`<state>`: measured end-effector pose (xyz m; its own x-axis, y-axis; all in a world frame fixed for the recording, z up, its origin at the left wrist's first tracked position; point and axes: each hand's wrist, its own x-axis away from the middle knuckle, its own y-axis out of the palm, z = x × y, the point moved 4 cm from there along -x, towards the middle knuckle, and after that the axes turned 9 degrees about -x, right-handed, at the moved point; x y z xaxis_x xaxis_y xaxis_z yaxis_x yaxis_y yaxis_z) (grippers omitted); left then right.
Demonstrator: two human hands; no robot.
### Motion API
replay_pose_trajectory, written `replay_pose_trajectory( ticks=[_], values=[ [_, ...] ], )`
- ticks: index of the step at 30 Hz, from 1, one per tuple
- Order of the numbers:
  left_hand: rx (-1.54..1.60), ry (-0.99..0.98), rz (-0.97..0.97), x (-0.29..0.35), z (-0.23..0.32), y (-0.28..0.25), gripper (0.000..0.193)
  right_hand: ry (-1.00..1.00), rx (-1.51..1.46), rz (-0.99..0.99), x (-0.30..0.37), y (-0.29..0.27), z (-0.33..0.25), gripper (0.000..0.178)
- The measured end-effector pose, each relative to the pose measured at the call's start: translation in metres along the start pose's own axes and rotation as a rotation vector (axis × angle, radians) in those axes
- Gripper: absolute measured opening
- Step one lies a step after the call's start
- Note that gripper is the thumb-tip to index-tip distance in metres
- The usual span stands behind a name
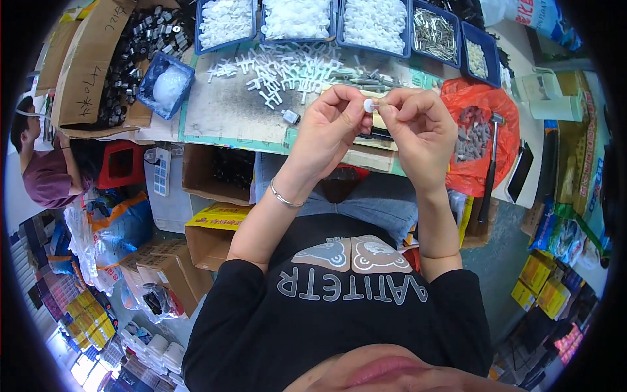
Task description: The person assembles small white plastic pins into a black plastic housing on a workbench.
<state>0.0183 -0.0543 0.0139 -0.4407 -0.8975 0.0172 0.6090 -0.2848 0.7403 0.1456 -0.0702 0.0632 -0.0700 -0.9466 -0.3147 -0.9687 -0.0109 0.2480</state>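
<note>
My left hand (332, 125) pinches a small white round plastic piece (368, 105) between thumb and forefinger. Close against it, my right hand (420, 127) is closed in a pinch on a thin metal pin (376, 106), whose end meets the white piece; most of the pin is hidden by the fingertips. Both hands are above the table's front edge. Beyond them spreads a loose heap of white plastic pieces with pins (287, 73). A small silvery cylindrical part (290, 117) lies just left of my left wrist.
Blue trays of white pieces (225, 25) and metal pins (434, 36) line the back. A red plastic bag (503, 157) with grey parts and a hammer (491, 166) lies right. A cardboard box (88, 65) and dark metal parts (153, 32) stand left, near another person (49, 163).
</note>
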Motion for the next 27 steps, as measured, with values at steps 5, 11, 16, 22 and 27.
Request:
replay_pose_trajectory(
  ticks=[5,11,16,22,27],
  values=[
    [-0.384,0.205,0.261,0.009,0.004,0.002,0.012,0.105,0.148,0.020,0.008,-0.004,0.007,0.009],
    [-1.633,0.997,-0.097,0.043,0.013,0.008,0.035,0.515,-0.045,-0.011,0.037,-0.017,0.029,0.008],
    [-1.782,1.161,-0.332,0.053,0.009,0.001,0.026,0.446,0.246,-0.167,0.040,-0.018,0.030,0.011],
    [-1.751,0.969,-0.226,0.049,0.012,-0.020,0.027,-0.005,0.758,-0.393,0.026,0.001,0.038,0.010],
    [-1.791,0.720,-0.056,0.042,0.013,-0.038,0.036,-0.298,1.072,-0.458,0.023,-0.001,0.065,0.012]
  ],
)
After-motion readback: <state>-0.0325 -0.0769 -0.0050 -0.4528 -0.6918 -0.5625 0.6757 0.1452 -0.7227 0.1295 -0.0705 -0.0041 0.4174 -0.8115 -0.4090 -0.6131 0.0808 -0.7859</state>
